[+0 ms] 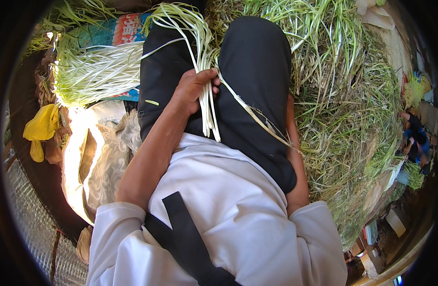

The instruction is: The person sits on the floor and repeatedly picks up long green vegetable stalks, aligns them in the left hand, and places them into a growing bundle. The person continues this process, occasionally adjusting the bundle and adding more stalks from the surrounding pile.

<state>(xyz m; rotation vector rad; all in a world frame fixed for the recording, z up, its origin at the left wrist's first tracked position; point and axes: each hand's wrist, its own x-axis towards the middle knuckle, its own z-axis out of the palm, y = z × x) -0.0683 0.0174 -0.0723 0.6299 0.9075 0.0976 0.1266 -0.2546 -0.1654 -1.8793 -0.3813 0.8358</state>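
My left hand is closed around a small bunch of clean pale stalks, which look like garlic shoots. Their white ends point toward my white shirt, and their pale green tips fan out over my left knee. At the thumb tip, a single longer stalk slants down over my right thigh, with dry brown husk hanging from its lower end. Whether my fingers pinch that stalk, I cannot tell. My right forearm passes outside my right thigh, and the leg hides the hand.
Left of my legs, a heap of cleaned stalks lies on a printed blue sack. Loose green stalks and trimmings cover the right side. A yellow plastic bag and a patterned cloth are at left. Another person appears far right.
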